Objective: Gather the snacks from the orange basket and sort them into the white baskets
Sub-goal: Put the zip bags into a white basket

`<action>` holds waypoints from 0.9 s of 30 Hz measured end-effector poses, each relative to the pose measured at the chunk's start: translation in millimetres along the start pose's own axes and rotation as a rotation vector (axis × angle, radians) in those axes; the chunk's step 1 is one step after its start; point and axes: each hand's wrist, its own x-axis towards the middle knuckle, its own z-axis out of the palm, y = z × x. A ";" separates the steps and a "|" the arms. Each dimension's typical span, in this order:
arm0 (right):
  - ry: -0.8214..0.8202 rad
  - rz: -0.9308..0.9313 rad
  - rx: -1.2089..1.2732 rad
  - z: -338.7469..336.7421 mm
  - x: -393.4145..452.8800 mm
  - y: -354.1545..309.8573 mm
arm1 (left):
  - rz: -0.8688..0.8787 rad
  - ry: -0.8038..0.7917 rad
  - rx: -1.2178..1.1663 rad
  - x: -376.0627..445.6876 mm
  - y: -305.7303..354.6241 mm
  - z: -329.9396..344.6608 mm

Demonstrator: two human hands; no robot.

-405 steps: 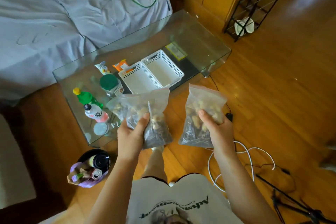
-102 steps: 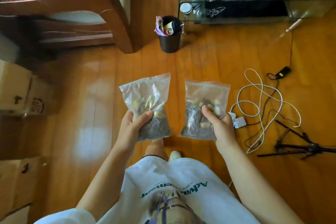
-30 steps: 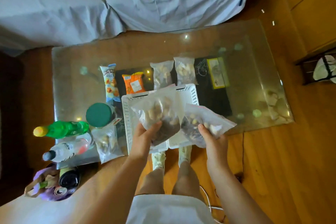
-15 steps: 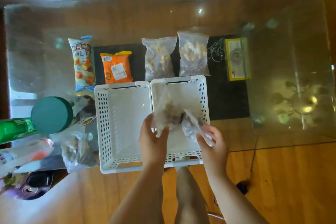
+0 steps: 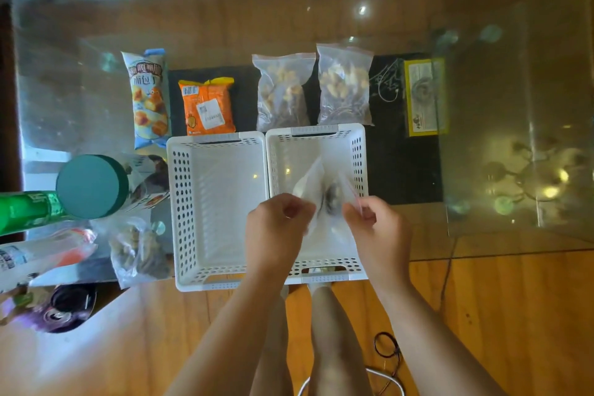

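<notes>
Head view, looking straight down on the glass table (image 5: 321, 16). I have both hands over the right white basket (image 5: 358, 151), which sits wall to wall against the left white basket (image 5: 180, 190); their near rims overhang the table's near edge.

Left hand (image 5: 276, 222): fingers curled closed, pinching the top of a clear snack bag (image 5: 310, 180). Right hand (image 5: 376, 228): likewise curled shut on a second clear bag (image 5: 337, 196), red zip strip just visible at the fingertips. Both bags hang inside the right basket, blurred; I cannot tell whether they touch its floor.

Left basket holds nothing visible.

Beyond the far rims, in a row: blue bread packet (image 5: 149, 96), orange packet (image 5: 208, 109), two more clear bags (image 5: 283, 90) (image 5: 344, 87), near the rims.

Left flank is crowded: teal lid (image 5: 91, 186), green bottle (image 5: 25, 210), another snack bag (image 5: 138, 251) at the table's near edge, just beside the left basket. Right of the baskets the glass is open to its edge.
</notes>
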 end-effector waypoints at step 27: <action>-0.114 0.140 -0.083 2.1 5.7 17.2 | 0.023 0.060 0.222 4.4 -15.9 8.5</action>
